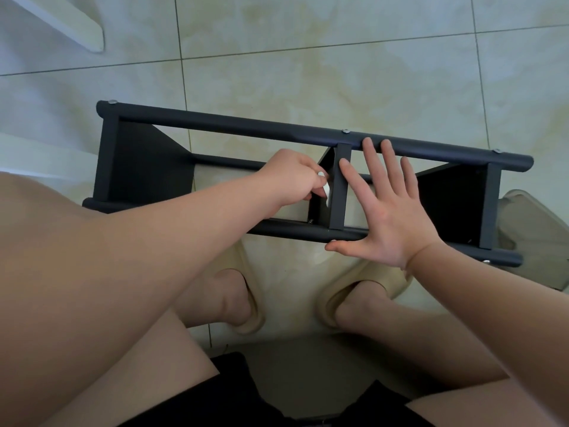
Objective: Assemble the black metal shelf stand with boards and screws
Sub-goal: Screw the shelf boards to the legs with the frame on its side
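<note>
While right hand [388, 211] rests on stand [246, 123], left hand [289, 177] pinches white piece [325, 190].

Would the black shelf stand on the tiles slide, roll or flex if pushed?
Probably slides: the shelf stand lies on smooth floor tiles. Likely stiff, since three boards bridge its rails. The flat right hand may steady it.

Item: black shelf stand [234, 124], on its side on the tiled floor [308, 72]. Your left hand [292, 177] pinches a small white piece [326, 192] at the middle board [338, 192]; your right hand [391, 211], fingers spread, spans both rails beside it.
</note>
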Motion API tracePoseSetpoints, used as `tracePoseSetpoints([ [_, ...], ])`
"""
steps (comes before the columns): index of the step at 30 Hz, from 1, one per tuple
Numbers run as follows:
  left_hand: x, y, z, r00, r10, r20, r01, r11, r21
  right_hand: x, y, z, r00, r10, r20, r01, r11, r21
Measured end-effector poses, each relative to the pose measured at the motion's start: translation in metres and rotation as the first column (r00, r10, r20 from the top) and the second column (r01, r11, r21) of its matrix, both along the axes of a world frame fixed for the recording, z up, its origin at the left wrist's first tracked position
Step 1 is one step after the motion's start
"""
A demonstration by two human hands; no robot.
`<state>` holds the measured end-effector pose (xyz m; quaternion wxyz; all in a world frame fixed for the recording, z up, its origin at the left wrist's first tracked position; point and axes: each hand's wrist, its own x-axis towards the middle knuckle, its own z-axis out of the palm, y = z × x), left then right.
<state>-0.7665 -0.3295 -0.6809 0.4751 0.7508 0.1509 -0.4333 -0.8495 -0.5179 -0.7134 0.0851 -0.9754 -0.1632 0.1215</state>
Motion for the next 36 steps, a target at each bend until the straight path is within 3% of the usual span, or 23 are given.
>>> tracePoseSetpoints([
  [21, -0.0013, -0.0055, -0.0009, 0.99, -0.115, -0.08, 0.117, 0.993, 0.032, 0.0011, -0.0007, -0.0001, 1.0, 0.019, 0.017, -0.019, 1.0, 0.015],
  [36, 0.0001, -0.0072, 0.0017, 0.99, -0.08, -0.113, 0.083, 0.996, 0.02, 0.0009, -0.0012, -0.0016, 1.0, 0.018, 0.026, -0.018, 1.0, 0.015],
])
